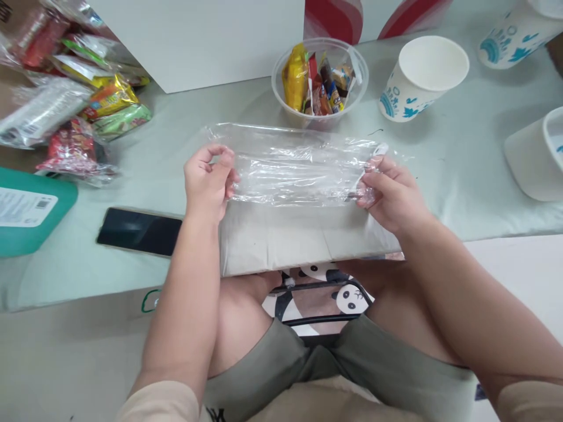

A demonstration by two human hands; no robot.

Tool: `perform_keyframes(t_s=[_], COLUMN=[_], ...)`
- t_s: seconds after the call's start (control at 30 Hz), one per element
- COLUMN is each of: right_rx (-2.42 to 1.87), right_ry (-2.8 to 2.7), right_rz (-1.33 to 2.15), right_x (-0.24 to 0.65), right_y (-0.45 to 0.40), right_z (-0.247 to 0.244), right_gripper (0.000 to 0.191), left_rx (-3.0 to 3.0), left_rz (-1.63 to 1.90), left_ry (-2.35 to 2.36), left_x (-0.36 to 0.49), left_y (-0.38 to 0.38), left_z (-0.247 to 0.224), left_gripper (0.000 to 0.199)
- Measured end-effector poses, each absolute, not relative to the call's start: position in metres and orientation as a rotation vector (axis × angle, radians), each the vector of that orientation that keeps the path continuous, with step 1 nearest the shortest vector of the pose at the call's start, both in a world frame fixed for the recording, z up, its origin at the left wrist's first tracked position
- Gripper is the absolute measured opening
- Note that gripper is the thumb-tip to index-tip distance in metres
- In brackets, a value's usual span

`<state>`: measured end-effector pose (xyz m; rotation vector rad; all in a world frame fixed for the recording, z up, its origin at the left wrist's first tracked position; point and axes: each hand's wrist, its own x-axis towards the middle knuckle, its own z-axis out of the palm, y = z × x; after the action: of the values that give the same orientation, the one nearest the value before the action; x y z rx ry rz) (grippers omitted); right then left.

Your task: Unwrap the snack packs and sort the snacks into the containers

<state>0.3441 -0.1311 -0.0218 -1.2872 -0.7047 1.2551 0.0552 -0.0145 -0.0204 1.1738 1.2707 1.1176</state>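
A crinkled sheet of clear plastic film (292, 167), perhaps a bag, is stretched flat just above the table edge. My left hand (210, 176) pinches its left end between thumb and fingers. At the opposite end, my right hand (389, 190) is closed on the film. A small white piece (380, 149) shows beside my right fingertips; I cannot tell what it is. Behind the film stands a clear round tub (316, 120) with several small wrapped snacks (295, 79) in it.
Paper cups (433, 64) with blue prints stand at the right. Several packaged snacks (109, 97) are heaped at the far left, near a green container (61, 202). A dark phone (139, 230) lies beside my left forearm. A large white panel (211, 41) rises at the back.
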Motion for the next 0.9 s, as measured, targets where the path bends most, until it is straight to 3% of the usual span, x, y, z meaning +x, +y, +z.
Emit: perform_keyframes(t_s=[0.13,0.27,0.4,0.77,0.83,0.9], right_rx=[-1.252,-1.286,-1.259,-1.214,-1.229,-1.268], right_ry=[-0.704,-0.79,-0.728,-0.783,-0.806,-0.806], right_rz=[1.258,1.23,1.147,1.109,1.083,1.075], right_x=[0.346,0.346,0.348,0.361,0.361,0.36], right_y=[-0.13,-0.131,-0.129,-0.128,-0.129,-0.13], right_z=[-0.022,-0.025,-0.027,-0.03,-0.027,-0.025], right_gripper=[0.033,0.033,0.025,0.027,0.031,0.046], left_rx=[1.102,1.055,1.054,1.03,1.02,1.022], left_rz=[0.835,0.885,0.935,0.869,0.807,0.776], left_ry=[1.165,1.208,1.167,0.989,0.969,0.971], left_x=[0.054,0.055,0.055,0.045,0.045,0.046], left_y=[-0.016,-0.017,-0.017,-0.016,-0.016,-0.017], left_z=[-0.018,-0.015,-0.014,-0.012,-0.011,-0.01], left_gripper=[0.043,0.021,0.016,0.02,0.031,0.045])
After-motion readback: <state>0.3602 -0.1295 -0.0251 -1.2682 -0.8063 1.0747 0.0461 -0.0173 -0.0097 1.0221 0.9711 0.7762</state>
